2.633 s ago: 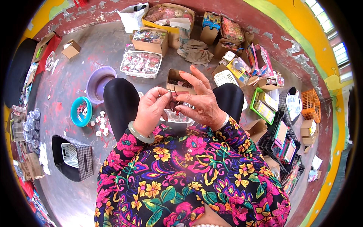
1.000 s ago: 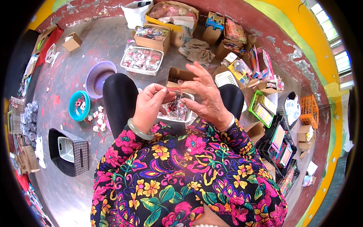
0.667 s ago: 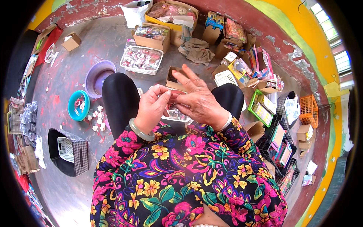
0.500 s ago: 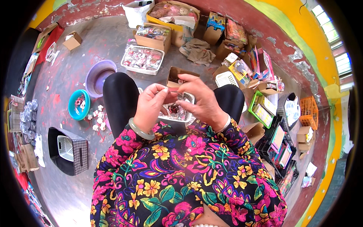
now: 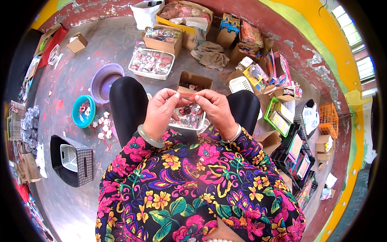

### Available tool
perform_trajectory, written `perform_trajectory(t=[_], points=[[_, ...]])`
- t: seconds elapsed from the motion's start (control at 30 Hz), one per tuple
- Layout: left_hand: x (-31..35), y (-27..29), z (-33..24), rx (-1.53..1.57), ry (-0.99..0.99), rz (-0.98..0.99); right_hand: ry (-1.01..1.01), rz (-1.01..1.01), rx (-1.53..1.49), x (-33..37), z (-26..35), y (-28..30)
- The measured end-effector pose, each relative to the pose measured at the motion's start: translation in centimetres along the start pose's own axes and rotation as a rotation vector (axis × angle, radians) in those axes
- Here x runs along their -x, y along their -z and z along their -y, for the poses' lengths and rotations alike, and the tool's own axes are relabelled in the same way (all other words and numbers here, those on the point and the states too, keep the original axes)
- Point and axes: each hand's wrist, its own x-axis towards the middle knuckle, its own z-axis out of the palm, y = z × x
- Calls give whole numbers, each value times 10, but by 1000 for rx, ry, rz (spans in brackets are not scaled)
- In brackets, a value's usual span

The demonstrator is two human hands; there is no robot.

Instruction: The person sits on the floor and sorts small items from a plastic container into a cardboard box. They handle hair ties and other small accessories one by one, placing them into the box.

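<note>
My left hand point(image 5: 159, 115) and my right hand point(image 5: 217, 113) are raised between my knees, each closed in a pinch. Between their thumbs and fingertips stretches a small, thin piece with a reddish upper edge point(image 5: 186, 95), perhaps the top of a little packet; its kind is unclear. Just below it shows a dark, looped item point(image 5: 186, 109); whether it hangs from the piece or lies lower, I cannot tell. Under my hands sits a white basket point(image 5: 197, 128) of small clear-wrapped pieces. Right behind them stands an open cardboard box point(image 5: 196, 78) with dark reddish bits inside.
Left of my knee are a purple basin point(image 5: 96, 85), a teal basin point(image 5: 75, 111) and white scraps point(image 5: 105, 126). Ahead stands a white basket of packets point(image 5: 148, 75). To my right are a green crate point(image 5: 278, 128), black crates point(image 5: 286, 155) and an orange crate point(image 5: 329, 121).
My right hand has come down and left, from fingers spread apart to a pinch beside my left hand, on the small piece. The left hand has hardly moved.
</note>
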Motion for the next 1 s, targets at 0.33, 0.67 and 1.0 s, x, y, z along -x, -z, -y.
perform_trajectory(t=[0.33, 0.67, 1.0], points=[[-1, 5, 2, 29, 108, 128, -36, -10, -98, -4, -1, 3], [-3, 9, 7, 261, 146, 89, -85, 41, -145, -4, 0, 6], [-3, 12, 12, 371, 124, 77, -171, -11, -262, -3, -9, 4]])
